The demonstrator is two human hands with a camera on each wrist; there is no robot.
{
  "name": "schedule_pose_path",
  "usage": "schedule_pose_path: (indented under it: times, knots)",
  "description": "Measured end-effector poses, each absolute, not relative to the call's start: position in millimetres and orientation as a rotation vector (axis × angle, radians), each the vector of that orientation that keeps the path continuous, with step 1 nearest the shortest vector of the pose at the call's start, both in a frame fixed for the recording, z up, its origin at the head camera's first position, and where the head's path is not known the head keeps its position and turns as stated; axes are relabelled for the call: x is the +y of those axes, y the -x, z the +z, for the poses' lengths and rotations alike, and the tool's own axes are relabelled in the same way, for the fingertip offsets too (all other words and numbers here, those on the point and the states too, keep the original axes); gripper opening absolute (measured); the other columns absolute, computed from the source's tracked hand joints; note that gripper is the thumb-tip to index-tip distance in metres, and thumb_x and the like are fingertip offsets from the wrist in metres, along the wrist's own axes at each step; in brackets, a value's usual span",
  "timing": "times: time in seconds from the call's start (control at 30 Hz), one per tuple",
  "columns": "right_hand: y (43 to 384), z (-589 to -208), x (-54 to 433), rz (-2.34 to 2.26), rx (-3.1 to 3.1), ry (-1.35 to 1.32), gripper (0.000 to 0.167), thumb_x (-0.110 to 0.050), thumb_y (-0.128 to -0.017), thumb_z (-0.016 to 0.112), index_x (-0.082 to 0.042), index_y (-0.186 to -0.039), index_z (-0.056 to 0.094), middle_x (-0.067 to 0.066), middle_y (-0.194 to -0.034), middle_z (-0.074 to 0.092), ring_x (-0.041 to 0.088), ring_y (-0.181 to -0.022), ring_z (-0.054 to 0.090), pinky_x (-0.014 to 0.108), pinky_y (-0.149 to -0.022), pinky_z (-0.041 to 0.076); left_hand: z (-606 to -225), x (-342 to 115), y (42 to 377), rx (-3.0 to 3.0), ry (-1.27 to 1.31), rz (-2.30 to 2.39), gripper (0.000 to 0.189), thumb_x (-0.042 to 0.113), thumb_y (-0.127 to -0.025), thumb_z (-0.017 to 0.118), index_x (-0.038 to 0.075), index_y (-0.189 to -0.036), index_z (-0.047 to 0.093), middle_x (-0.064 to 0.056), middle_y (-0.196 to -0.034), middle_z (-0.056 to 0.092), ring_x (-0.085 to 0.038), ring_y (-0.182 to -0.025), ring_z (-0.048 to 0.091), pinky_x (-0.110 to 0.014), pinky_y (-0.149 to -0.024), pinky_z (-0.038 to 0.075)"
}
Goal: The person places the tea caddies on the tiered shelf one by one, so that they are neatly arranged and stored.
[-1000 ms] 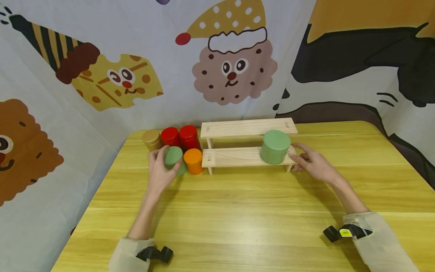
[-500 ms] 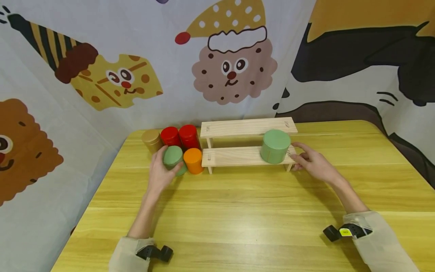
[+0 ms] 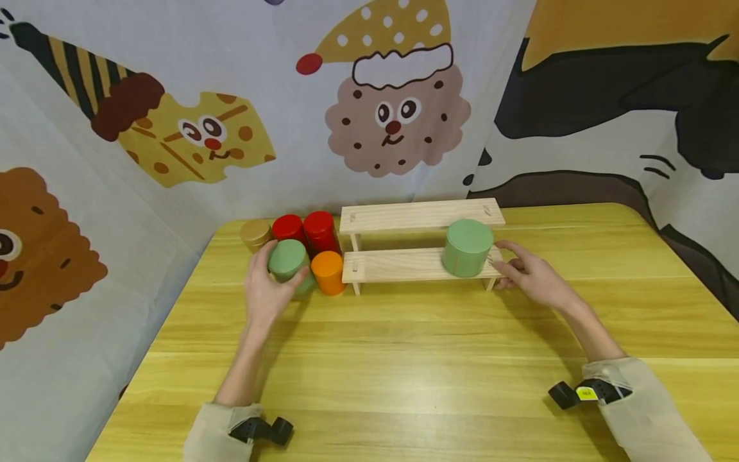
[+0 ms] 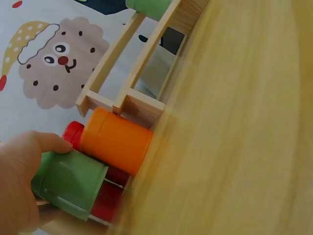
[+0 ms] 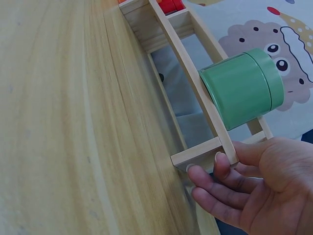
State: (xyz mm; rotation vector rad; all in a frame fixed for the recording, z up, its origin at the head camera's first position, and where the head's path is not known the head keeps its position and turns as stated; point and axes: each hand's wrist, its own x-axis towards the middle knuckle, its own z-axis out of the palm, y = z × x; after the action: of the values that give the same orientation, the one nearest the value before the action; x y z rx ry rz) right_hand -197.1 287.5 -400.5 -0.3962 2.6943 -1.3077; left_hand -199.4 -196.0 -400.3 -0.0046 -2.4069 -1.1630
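My left hand [image 3: 267, 292] grips a green lidded canister [image 3: 288, 258] between thumb and fingers, at the left of the table. In the left wrist view that canister [image 4: 73, 183] is raised off the tabletop, with dark red cans showing past its bottom. At the right, my right hand [image 3: 534, 276] pinches the end of the lower step of a two-step wooden rack [image 3: 398, 265]. The right wrist view has the thumb above the board and fingertips under it. Beside that hand, a second green canister [image 3: 468, 248] stands on the lower step.
An orange canister [image 3: 328, 273] stands against the rack's left end. Behind it are two red canisters [image 3: 321, 232], with a tan canister [image 3: 256, 235] at their left. A cartoon-printed cloth [image 3: 231, 38] hangs behind the wooden table [image 3: 404, 366].
My left hand has lifted the green canister and shifted it slightly left and back. The right hand and rack stay where they were.
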Motion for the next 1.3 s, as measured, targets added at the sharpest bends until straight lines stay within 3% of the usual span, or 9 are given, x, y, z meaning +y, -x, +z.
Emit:
schedule_pose_path:
  times: [0.8, 1.3]
  knots:
    - [197, -398, 288, -1.296, 2.709, 0.397, 0.061, -0.020, -0.109, 0.048, 0.008, -0.155, 0.021, 0.017, -0.096, 0.070, 0.026, -0.084, 0.068, 0.035, -0.074, 0.058, -364, -167, 182, -2.144, 0.142, -1.127, 0.073, 0.020, -0.076, 0.087, 0.004, -0.140, 0.054, -0.019, -0.131, 0.055, -0.033, -0.116, 0.054, -0.052, -0.095, 0.049]
    - [197, -398, 287, -1.325, 2.681, 0.397, 0.062, -0.020, -0.109, 0.048, 0.009, -0.155, 0.020, 0.018, -0.099, 0.069, 0.026, -0.085, 0.069, 0.035, -0.077, 0.057, -363, -133, 183, -2.133, 0.300, -1.192, 0.072, 0.019, -0.076, 0.087, 0.005, -0.139, 0.056, -0.015, -0.131, 0.056, -0.029, -0.116, 0.056, -0.049, -0.093, 0.052]
